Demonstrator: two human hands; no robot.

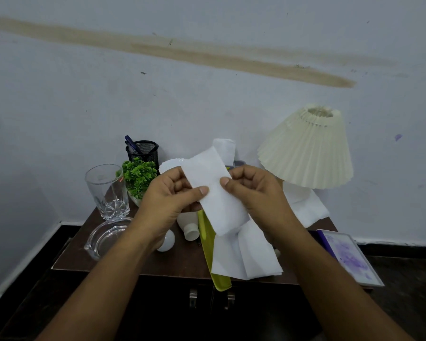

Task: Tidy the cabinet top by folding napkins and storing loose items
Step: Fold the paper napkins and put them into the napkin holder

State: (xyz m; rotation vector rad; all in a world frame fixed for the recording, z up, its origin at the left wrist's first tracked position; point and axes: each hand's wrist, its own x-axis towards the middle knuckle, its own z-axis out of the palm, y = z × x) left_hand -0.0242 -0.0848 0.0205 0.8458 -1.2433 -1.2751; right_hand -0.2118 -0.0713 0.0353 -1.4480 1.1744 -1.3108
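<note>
I hold a white napkin (213, 190), folded into a long strip, above the dark wooden cabinet top (182, 259). My left hand (169, 200) pinches its left edge and my right hand (253, 190) pinches its right edge. Below it lie more loose white napkins (246, 254), partly covering a yellow-green comb (208, 244). A white bottle (190, 226) lies on its side beside a white bulb (166, 241). Another napkin (305, 207) sits under the lamp.
A drinking glass (107, 190), a glass ashtray (106, 236), a small green plant (139, 177), a black mesh pen holder (143, 151) and a white plate (171, 164) stand at the left and back. A pleated cream lamp (308, 148) is at the right, a purple-patterned frame (349, 259) beside it.
</note>
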